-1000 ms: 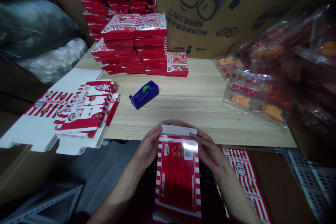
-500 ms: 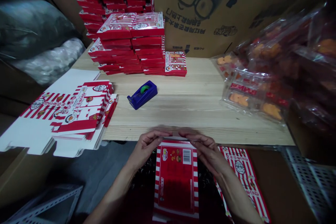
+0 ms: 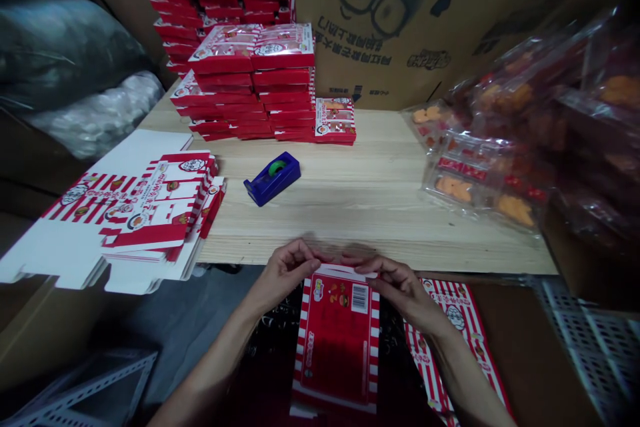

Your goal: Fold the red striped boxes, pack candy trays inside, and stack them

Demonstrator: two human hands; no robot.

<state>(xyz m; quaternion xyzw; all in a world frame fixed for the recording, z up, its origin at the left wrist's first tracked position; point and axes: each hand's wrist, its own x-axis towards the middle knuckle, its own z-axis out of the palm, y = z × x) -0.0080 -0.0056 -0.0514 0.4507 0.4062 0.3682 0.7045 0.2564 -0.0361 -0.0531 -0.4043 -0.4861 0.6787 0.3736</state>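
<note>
A red and white striped cardboard box (image 3: 340, 347) stands out in front of my body, its printed back with a barcode facing me. My left hand (image 3: 290, 270) pinches the top left corner of this box, thumb on the near side. At the top right corner my right hand (image 3: 393, 283) grips the white edge of the end flap, thumb near the barcode. Both sets of fingertips come close together over the flap, partly hidden behind it. Beyond the hands, a blue tape dispenser (image 3: 273, 179) with a green roll sits on the wooden table.
Flat printed box blanks (image 3: 150, 207) lie on the left. Stacked red boxes (image 3: 250, 80) stand at the back, before a large brown carton (image 3: 370, 73). Clear packs of orange pieces (image 3: 455, 187) pile up at right. More striped boxes (image 3: 465, 327) lie by my right forearm.
Both hands have shifted slightly along the top of the box, and the white flap edge shows more under my right fingers. The box has moved a little in view.
</note>
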